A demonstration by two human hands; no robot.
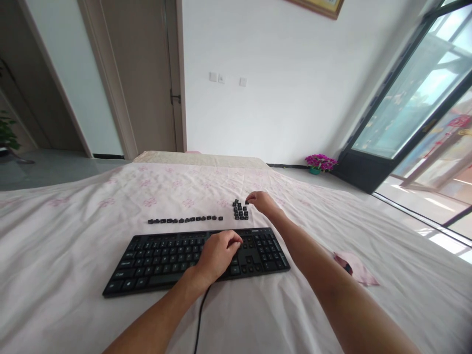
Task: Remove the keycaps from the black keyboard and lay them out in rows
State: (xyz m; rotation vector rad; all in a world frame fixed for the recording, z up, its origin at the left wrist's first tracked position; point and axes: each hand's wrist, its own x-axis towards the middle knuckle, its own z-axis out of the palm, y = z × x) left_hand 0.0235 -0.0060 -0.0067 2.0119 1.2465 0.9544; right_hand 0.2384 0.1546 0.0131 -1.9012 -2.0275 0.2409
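A black keyboard point(162, 280) lies on the bed, with bare spots where keycaps are off near its navigation keys. My left hand point(219, 250) rests over the keyboard's right-centre, thumb and fingers pinched together above that gap. Whatever those fingers hold, if anything, is hidden. Beyond the keyboard, my right hand point(261, 201) pinches a small black keycap at the edge of a loose cluster of keycaps point(241, 212). A row of black keycaps point(180, 220) runs left of that cluster, behind the keyboard.
The keyboard's cable point(199, 317) trails toward me over the pale floral sheet point(73, 255). A pink cloth with a dark item point(359, 268) lies right of my right forearm. Purple flowers point(320, 161) stand on the floor by the glass door.
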